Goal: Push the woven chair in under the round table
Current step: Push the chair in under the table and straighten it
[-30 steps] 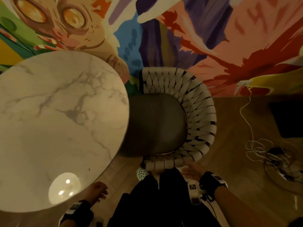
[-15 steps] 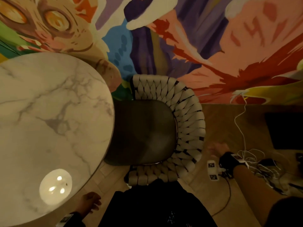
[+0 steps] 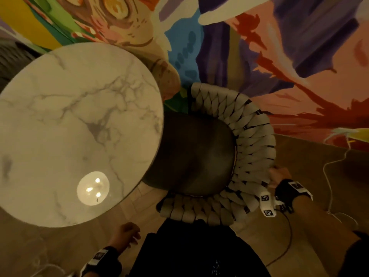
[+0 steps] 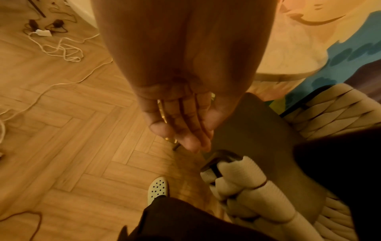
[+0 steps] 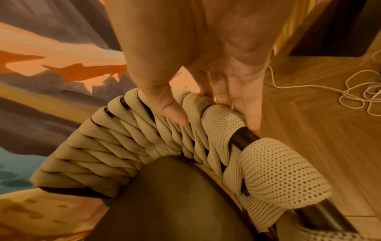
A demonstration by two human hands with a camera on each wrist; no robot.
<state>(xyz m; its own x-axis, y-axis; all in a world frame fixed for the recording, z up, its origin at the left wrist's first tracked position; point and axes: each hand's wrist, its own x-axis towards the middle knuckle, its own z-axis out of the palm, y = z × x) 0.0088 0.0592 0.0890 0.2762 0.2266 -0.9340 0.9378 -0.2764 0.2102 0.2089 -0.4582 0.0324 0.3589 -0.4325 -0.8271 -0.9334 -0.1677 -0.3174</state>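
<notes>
The woven chair [image 3: 253,148] has a cream strap back and a dark seat [image 3: 195,154]; it stands right of the round marble table [image 3: 69,126], and the seat's left edge lies under the tabletop rim. My right hand [image 3: 278,174] holds the chair's outer back rim. In the right wrist view, my right hand [image 5: 214,117] straddles the straps [image 5: 278,171], thumb on the inner side and fingers on the outer. My left hand [image 3: 124,234] hangs loose below the table edge, holding nothing. The left wrist view shows its fingers [image 4: 181,122] relaxed above the chair's near arm end [image 4: 243,176].
A painted mural wall [image 3: 279,56] runs close behind the chair and table. White cables [image 3: 329,176] trail over the wooden floor to the right, beside a dark object [image 3: 357,172]. My dark trousers and a perforated shoe [image 4: 157,189] are just in front of the chair.
My right hand has moved from the chair's near arm end out around its right side and now holds the back rim. My left hand stayed hanging by the table.
</notes>
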